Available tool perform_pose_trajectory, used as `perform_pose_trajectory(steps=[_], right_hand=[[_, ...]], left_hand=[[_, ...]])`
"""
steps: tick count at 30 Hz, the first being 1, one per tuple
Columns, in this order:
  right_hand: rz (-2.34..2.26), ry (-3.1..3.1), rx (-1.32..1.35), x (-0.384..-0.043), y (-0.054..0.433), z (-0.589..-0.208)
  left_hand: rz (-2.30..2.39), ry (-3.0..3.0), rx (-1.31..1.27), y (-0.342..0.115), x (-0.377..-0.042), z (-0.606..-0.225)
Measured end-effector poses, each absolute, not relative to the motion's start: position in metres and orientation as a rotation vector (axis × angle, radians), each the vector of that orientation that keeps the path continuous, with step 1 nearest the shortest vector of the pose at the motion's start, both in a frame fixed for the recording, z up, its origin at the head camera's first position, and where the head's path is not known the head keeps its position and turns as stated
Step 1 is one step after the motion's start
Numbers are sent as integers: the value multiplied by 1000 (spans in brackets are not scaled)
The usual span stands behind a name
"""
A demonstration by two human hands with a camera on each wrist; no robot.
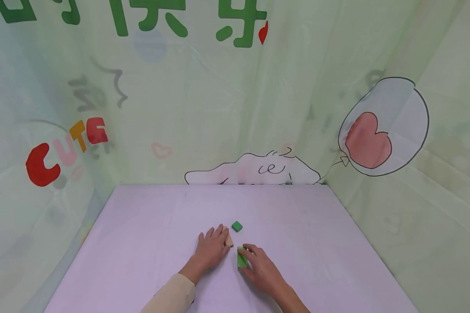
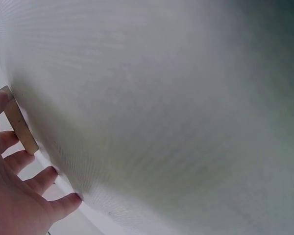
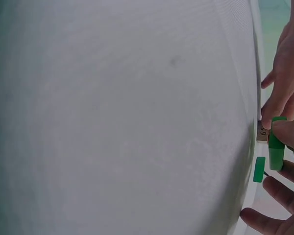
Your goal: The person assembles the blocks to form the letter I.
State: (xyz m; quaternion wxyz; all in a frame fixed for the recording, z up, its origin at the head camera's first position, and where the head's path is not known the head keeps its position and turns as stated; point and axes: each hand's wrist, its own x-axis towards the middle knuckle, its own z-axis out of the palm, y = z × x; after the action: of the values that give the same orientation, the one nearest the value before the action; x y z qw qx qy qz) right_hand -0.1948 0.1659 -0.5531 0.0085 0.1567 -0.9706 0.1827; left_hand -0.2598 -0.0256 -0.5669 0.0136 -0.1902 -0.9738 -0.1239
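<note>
A plain wooden block (image 1: 229, 240) lies on the table under the fingers of my left hand (image 1: 210, 249). In the left wrist view, the thumb and fingertips pinch that wooden block (image 2: 20, 122), while the other fingers are spread against the tabletop. My right hand (image 1: 263, 270) grips a longer green block (image 1: 241, 259) between thumb and fingers at its two ends. The right wrist view shows this green block (image 3: 276, 155) just in front of the wooden block (image 3: 262, 133), which has dark markings on its end. A small green block (image 1: 236, 226) sits by itself beyond both hands.
The hands work on a pale lilac tabletop (image 1: 149, 226). Its far edge meets a hanging pale green curtain (image 1: 211, 108) printed with letters and drawings. Similar curtains hang along the left and right sides of the table.
</note>
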Motion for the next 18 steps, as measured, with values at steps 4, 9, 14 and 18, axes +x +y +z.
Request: perform_pose_trajectory(steps=[4, 9, 14, 18], right_hand=[[556, -3046, 489, -194, 166, -556], [538, -3039, 516, -194, 167, -557], [534, -3037, 544, -194, 167, -558], [515, -3052, 560, -193, 167, -559]], left_hand=[[-378, -3032, -591, -25, -260, -568], [-380, -3018, -599, -26, -260, -567], [-387, -3024, -597, -26, -261, -568], [-386, -3040, -595, -26, -261, -570]])
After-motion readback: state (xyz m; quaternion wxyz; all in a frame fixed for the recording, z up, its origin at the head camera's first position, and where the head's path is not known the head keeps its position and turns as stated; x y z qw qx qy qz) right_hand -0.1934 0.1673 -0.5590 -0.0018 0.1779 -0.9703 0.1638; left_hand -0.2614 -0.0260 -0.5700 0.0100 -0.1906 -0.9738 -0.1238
